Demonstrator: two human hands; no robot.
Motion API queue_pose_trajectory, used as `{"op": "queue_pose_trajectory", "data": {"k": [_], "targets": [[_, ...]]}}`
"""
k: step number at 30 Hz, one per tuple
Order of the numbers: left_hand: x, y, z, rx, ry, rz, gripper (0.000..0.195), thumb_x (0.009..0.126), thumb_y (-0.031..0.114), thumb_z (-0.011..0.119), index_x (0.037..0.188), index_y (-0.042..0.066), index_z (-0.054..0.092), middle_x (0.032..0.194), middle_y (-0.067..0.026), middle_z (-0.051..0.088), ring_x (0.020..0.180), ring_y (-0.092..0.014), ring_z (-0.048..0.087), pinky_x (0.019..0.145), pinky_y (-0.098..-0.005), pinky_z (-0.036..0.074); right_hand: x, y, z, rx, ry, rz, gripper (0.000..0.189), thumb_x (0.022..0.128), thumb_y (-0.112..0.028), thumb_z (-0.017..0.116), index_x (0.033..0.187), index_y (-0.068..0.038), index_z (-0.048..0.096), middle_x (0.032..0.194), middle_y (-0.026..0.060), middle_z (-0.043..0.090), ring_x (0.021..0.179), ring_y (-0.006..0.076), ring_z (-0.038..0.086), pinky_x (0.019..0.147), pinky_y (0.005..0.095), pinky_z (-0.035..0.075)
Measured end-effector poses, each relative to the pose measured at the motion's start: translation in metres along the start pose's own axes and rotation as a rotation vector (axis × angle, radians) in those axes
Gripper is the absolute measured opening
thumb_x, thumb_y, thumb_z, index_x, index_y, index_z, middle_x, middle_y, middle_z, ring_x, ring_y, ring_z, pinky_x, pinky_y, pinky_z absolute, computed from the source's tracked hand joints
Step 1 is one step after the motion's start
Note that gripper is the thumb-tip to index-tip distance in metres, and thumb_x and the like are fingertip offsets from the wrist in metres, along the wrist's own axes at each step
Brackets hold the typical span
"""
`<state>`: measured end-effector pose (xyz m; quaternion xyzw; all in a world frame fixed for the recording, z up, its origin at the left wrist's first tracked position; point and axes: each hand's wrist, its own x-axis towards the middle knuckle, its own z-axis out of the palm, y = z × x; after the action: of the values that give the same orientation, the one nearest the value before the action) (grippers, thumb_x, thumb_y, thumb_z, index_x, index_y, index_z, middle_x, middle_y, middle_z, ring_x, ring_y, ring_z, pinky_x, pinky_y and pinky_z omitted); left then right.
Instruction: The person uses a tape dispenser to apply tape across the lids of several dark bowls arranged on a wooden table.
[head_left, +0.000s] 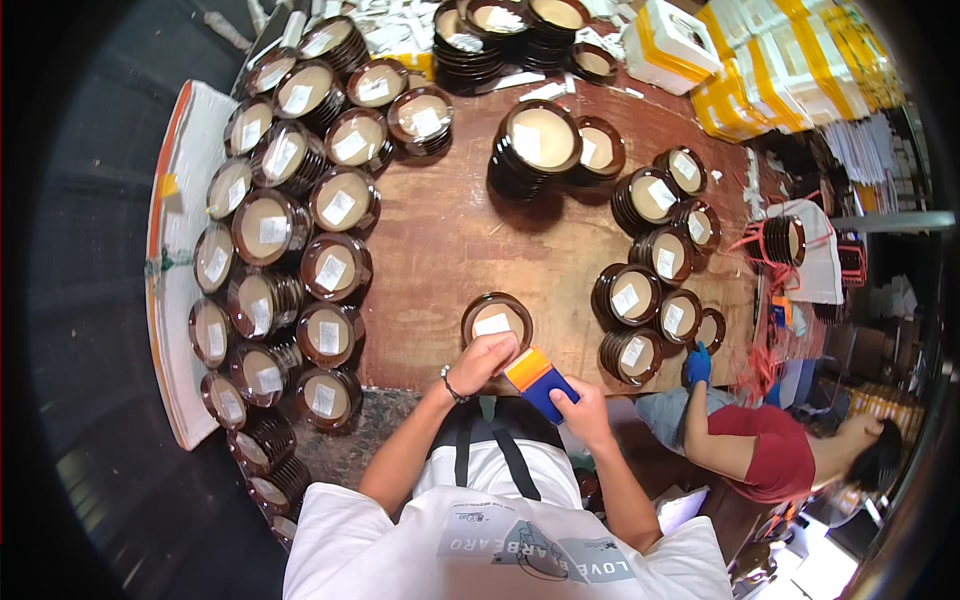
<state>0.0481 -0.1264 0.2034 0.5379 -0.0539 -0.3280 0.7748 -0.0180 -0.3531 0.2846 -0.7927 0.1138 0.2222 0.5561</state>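
Note:
My right hand (585, 412) grips the lower end of a flat blue-and-orange packet (541, 386), thumb on its blue face. My left hand (486, 360) is curled at the packet's orange end; its fingertips are hidden, so whether something is pinched there I cannot tell. Just beyond my left hand, a round brown-rimmed plate (517, 306) with a beige centre rests near the table's front edge. A white paper label (492, 324) lies on that plate, partly covered by my fingers.
Many labelled plate stacks (330, 271) line the wooden table's (442, 225) left side. More stacks (630, 291) stand at right, with a tall stack (536, 142) farther back. Taped foam boxes (780, 75) sit back right. A co-worker's blue-gloved hand (698, 365) touches a right-hand plate.

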Motion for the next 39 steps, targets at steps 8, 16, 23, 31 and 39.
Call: {"op": "queue_pose_trajectory", "data": {"k": [8,16,23,31,39], "targets": [[-0.041,-0.027,-0.026,0.47,0.254,0.216,0.021,0.096,0.016,0.06,0.084,-0.001,0.059,0.073,-0.0117,0.059,0.067,-0.019,0.055,0.064,-0.0345,0.046,-0.009,-0.005,0.017,-0.1,-0.2,0.228,0.028,0.095,-0.023,0.068,0.108,0.002,0.072,0.071,0.0086,0.068,0.064,0.0097,0.061,0.061,0.0298,0.05],[0.018,-0.051,-0.162,0.542,0.519,0.106,0.03,0.1,0.024,0.057,0.085,-0.002,0.055,0.068,-0.0144,0.05,0.06,-0.022,0.048,0.06,-0.0363,0.044,0.028,-0.086,0.012,-0.56,-0.176,0.153,0.034,0.093,-0.03,0.07,0.094,0.004,0.071,0.062,0.0189,0.061,0.051,0.0224,0.059,0.055,0.0367,0.047],[0.023,-0.102,-0.19,0.951,0.642,0.01,0.026,0.098,0.03,0.06,0.093,0.004,0.063,0.078,-0.0205,0.064,0.069,-0.039,0.062,0.062,-0.0451,0.05,0.063,-0.146,0.012,-0.772,-0.203,0.214,0.034,0.091,-0.028,0.07,0.08,0.004,0.069,0.054,0.013,0.056,0.047,0.0144,0.052,0.049,0.0338,0.042],[0.038,-0.159,-0.152,1.129,0.681,-0.042,0.018,0.099,0.029,0.058,0.103,0.013,0.065,0.101,-0.0117,0.073,0.082,-0.034,0.071,0.067,-0.0465,0.057,0.068,-0.171,0.063,-0.698,-0.094,0.307,0.038,0.092,-0.032,0.07,0.079,0.004,0.07,0.052,0.0104,0.056,0.046,0.0137,0.053,0.048,0.0335,0.042],[0.047,-0.188,-0.12,1.343,0.527,-0.082,0.019,0.094,0.026,0.058,0.107,0.013,0.064,0.107,-0.0103,0.073,0.092,-0.027,0.072,0.078,-0.0408,0.058,0.067,-0.181,0.069,-0.815,-0.098,0.298,0.041,0.092,-0.035,0.069,0.083,0.004,0.071,0.052,0.0129,0.056,0.045,0.0183,0.055,0.049,0.0359,0.043]]}}
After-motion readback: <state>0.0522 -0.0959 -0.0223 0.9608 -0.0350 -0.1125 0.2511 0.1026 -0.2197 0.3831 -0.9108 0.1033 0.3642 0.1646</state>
